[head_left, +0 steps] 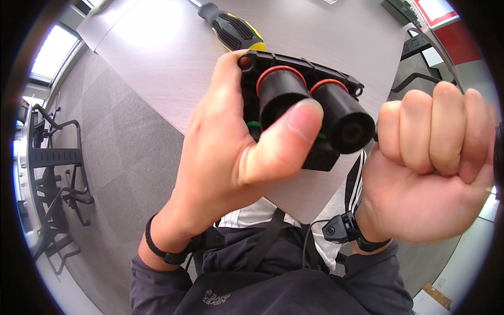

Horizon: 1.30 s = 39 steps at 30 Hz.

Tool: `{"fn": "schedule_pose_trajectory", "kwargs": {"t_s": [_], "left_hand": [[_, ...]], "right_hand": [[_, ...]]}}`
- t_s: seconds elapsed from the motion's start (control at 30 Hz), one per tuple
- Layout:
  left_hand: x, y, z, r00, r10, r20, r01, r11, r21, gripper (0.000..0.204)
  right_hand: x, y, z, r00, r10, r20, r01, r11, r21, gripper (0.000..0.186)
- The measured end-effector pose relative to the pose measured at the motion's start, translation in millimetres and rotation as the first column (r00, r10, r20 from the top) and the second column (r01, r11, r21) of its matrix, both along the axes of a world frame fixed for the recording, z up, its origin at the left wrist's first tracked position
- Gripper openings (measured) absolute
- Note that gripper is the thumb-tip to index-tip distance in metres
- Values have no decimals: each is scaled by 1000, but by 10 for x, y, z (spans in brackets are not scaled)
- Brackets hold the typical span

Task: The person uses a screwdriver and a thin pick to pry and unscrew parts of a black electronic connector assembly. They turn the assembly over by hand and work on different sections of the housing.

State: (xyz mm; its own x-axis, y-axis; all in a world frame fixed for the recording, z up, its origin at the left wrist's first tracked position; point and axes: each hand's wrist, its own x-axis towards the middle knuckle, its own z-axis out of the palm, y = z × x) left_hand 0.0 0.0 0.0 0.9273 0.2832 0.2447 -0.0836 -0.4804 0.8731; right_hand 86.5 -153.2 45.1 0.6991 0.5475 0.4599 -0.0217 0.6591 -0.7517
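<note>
Grey bench (336, 31): spreads beneath what we handle.
Left hand (210, 136): our grip holds the black part (314, 71), thumb over its cylinders (344, 113).
Right hand (436, 136): our curled fist; whether it holds anything, we cannot tell.
Black part: raised above the bench.
Screwdriver (233, 29): on the bench.
Red rings (282, 67): around the cylinders.

The black plastic part (344, 111) was gripped in the left hand (223, 139), tilted in mid-air; its two stout cylinders (281, 90), ringed red at the base, pointed toward the wearer.
</note>
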Motion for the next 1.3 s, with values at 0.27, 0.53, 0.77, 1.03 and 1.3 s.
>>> {"fn": "schedule_pose_trajectory", "kwargs": {"t_s": [0.27,0.53,0.77,1.03,1.3], "left_hand": [[155,-27,36,998,2,58,0,999,-47,64],[174,-80,-96,991,-4,137,14,998,-67,77],[180,144,-44,973,-228,21,229,968,-100,79],[147,148,-154,973,-214,92,230,945,-231,82],[117,208,-130,971,-222,86,235,955,-182,82]], "right_hand": [[-121,-55,-126,984,-141,110,131,988,87,38],[-213,-62,-349,951,-204,232,156,966,208,42],[-64,-96,-273,986,-114,121,94,983,156,41],[-92,-16,-291,981,-138,139,110,975,192,41],[-195,55,-379,945,-211,252,116,931,346,36]]}}
